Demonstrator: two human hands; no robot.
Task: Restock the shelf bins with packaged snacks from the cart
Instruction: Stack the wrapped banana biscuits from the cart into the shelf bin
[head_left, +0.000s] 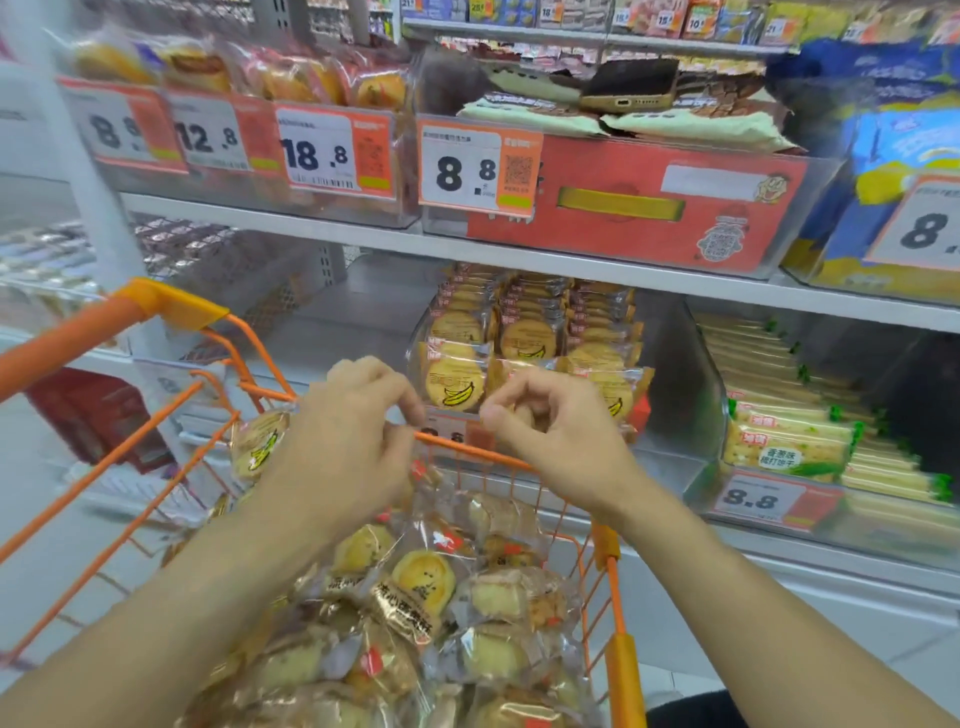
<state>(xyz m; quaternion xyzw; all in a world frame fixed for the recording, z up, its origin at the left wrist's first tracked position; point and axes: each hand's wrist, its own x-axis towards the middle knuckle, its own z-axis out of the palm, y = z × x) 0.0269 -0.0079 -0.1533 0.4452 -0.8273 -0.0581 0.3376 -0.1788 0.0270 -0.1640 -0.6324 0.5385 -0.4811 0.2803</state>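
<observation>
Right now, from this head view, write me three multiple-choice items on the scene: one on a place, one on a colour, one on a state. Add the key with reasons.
1. Where does the phone lie?
A. In the cart
B. On the packets in the upper bin behind the red box
C. On the floor

2. What colour is the cart frame?
A. Orange
B. Green
C. Black

3. How is the banana-cookie bin on the lower shelf?
A. Empty
B. Lidded
C. Holding rows of packets

Key:
1 B, the phone rests on the packets above the red box.
2 A, the handle and wires are orange.
3 C, packets with a banana drawing stand in rows behind the left hand and the right hand, both with fingers curled above the cart's front rim.
</observation>
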